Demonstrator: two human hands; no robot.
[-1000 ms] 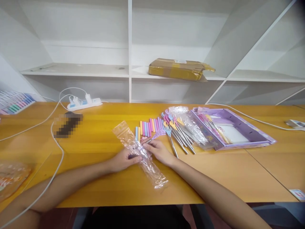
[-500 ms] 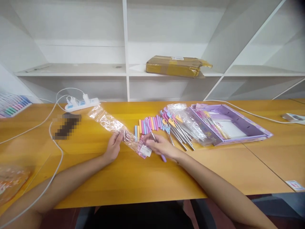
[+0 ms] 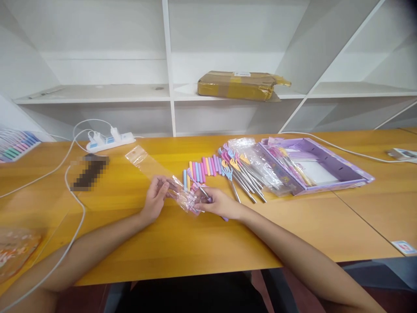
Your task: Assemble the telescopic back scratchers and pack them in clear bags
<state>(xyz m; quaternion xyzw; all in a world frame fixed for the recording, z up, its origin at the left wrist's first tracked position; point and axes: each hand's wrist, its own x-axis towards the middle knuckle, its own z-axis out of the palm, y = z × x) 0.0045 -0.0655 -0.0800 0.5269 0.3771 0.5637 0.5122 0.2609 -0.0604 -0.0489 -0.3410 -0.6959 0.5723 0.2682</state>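
My left hand (image 3: 155, 199) pinches a long clear plastic bag (image 3: 142, 163) between thumb and fingers. A pink card (image 3: 194, 211) shows at the bag's near end, partly covered by crinkled plastic. My right hand (image 3: 221, 203) is closed around a purple back scratcher (image 3: 204, 191), its clawed head pointing away from me, and its fingertips also touch the bag's near end. Just beyond my hands lies a row of pastel handles (image 3: 203, 168). To the right rests a pile of back scratchers (image 3: 244, 184) with metal rods and coloured claw heads.
An open purple box (image 3: 339, 184) with wrapped back scratchers in it stands at the right, beside clear plastic bags (image 3: 265, 167). A power strip (image 3: 112, 141) and white cables lie at the left. A taped cardboard box (image 3: 239, 84) sits on the shelf behind.
My right fingers have shifted onto the bag's near end, and the plastic there is now bunched over the pink card. The white label on the card no longer shows.
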